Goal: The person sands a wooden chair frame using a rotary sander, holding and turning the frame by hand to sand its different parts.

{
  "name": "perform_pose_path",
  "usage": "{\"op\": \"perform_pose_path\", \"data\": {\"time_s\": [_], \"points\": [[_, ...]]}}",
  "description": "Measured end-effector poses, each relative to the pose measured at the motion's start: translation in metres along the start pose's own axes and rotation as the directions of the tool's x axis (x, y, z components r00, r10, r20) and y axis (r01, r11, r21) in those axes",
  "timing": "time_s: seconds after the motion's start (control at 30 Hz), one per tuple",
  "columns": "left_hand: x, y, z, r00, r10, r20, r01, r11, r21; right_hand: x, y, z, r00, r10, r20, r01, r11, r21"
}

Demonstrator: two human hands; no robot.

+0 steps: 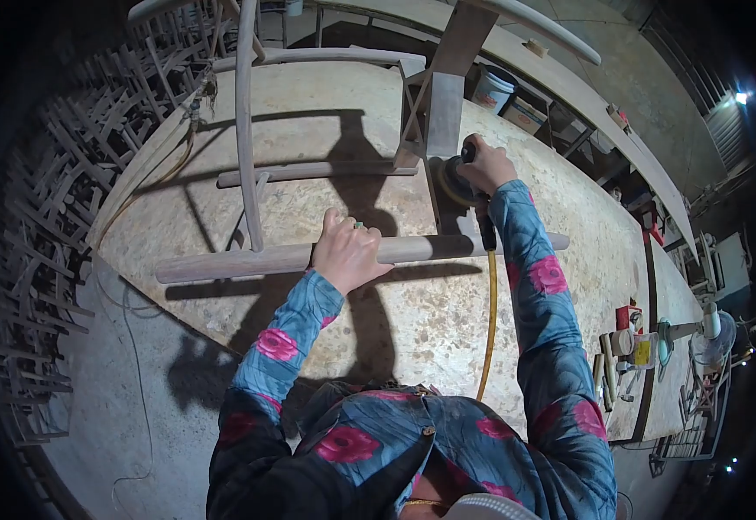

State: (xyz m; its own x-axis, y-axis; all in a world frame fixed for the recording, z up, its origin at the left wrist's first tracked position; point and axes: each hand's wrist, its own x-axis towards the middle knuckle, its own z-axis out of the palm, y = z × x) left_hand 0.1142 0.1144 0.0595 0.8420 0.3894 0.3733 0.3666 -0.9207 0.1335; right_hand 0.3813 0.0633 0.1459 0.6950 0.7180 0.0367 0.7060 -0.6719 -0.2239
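Observation:
A wooden chair frame lies on its side across the worktable. My left hand is closed around its near round leg, about midway along. Farther forward and to the right, my right hand grips an air sander from above. The sander's round pad is against or just beside the flat wooden panel of the frame; contact is hard to make out. A yellow hose runs from the sander back toward my body. A second rail lies beyond the near leg.
Stacked chair frames crowd the floor at left. A white bucket and a cardboard box stand beyond the table. Hand tools, including a hammer, lie at the right. An air line hangs at the far-left edge.

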Motion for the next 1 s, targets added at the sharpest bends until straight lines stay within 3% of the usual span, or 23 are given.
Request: {"op": "perform_pose_path", "data": {"time_s": [0.1,0.17,0.37,0.63,0.73,0.8,1.0], "points": [[0.000,-0.001,0.004,0.999,0.012,-0.040,-0.013,1.000,-0.015,0.000,-0.004,0.001,0.999,-0.036,0.024,0.036,0.999,-0.004],[-0.001,-0.001,0.003,0.998,0.020,-0.062,-0.020,1.000,0.000,0.005,-0.008,0.009,0.989,-0.144,0.027,0.144,0.990,0.003],[-0.001,-0.001,0.001,0.998,0.019,-0.066,-0.019,1.000,-0.006,-0.007,-0.032,0.005,0.990,-0.126,0.061,0.126,0.992,0.004],[-0.003,-0.001,0.003,0.999,0.016,-0.037,-0.017,0.999,-0.027,0.007,0.003,0.000,0.996,-0.014,0.085,0.011,0.999,0.038],[-0.004,0.000,0.004,1.000,0.016,-0.007,-0.016,1.000,-0.024,0.004,0.002,0.001,0.998,-0.039,0.055,0.039,0.999,0.001],[-0.004,0.000,0.006,1.000,0.016,-0.007,-0.016,1.000,-0.026,0.002,-0.007,0.004,0.988,-0.149,0.048,0.149,0.989,-0.004],[-0.002,-0.001,0.004,0.998,0.025,-0.053,-0.026,0.999,-0.019,-0.012,-0.041,0.007,0.985,-0.164,0.056,0.167,0.985,-0.042]]}}
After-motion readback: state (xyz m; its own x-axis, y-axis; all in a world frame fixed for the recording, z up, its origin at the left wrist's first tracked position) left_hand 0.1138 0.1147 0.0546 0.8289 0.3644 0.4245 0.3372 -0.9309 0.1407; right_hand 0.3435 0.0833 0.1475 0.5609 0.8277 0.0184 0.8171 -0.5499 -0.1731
